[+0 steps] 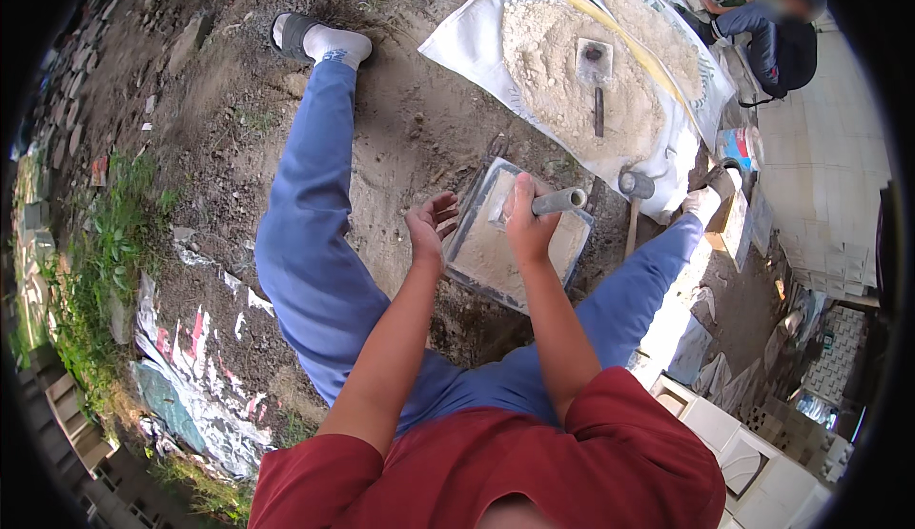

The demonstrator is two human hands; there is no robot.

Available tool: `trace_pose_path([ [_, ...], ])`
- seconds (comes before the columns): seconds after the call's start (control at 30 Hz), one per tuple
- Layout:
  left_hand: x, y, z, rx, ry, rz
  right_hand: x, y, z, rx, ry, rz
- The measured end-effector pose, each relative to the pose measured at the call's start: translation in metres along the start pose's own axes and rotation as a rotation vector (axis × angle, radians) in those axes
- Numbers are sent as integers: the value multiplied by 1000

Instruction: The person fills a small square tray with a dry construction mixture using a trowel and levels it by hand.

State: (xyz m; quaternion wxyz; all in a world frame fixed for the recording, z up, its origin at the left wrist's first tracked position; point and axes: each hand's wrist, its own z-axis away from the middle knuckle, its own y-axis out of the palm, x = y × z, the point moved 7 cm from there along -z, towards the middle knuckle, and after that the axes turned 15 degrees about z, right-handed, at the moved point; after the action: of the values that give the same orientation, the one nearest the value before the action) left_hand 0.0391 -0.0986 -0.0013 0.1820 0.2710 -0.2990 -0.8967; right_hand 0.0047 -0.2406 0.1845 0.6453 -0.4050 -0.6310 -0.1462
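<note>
Right hand (531, 224) on a grey hollow tube (560, 202), over a tray (484, 287) of pale powder (488, 254).
The tube's long axis points about 3 o'clock from the right hand, wrapped firmly round it. The left hand (431, 231) — fingers loosely curled, visibly holding nothing — sits just beside the tray, which lies at its 3 o'clock; the mallet (637, 185) rests at the tray's 2 o'clock, nearer the right hand.

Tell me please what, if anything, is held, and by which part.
The right hand grips a tool by its grey tubular handle; the left hand holds nothing.
</note>
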Motion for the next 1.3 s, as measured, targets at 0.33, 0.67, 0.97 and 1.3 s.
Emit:
trace_pose_path([
  [0.33, -5, -6, -34, 53, 86, 220, -16, 25, -1, -36, -14, 15],
  [0.67, 5, -7, -34, 23, 42, 233, -39, 43, 6, 6, 50, 187],
  [0.97, -2, 2, -37, 31, 104, 321, -37, 38, 12, 54, 36, 119],
  [1.3, 14, -17, -36, -39, 101, 285, -57, 46, 29, 14, 215, 52],
])
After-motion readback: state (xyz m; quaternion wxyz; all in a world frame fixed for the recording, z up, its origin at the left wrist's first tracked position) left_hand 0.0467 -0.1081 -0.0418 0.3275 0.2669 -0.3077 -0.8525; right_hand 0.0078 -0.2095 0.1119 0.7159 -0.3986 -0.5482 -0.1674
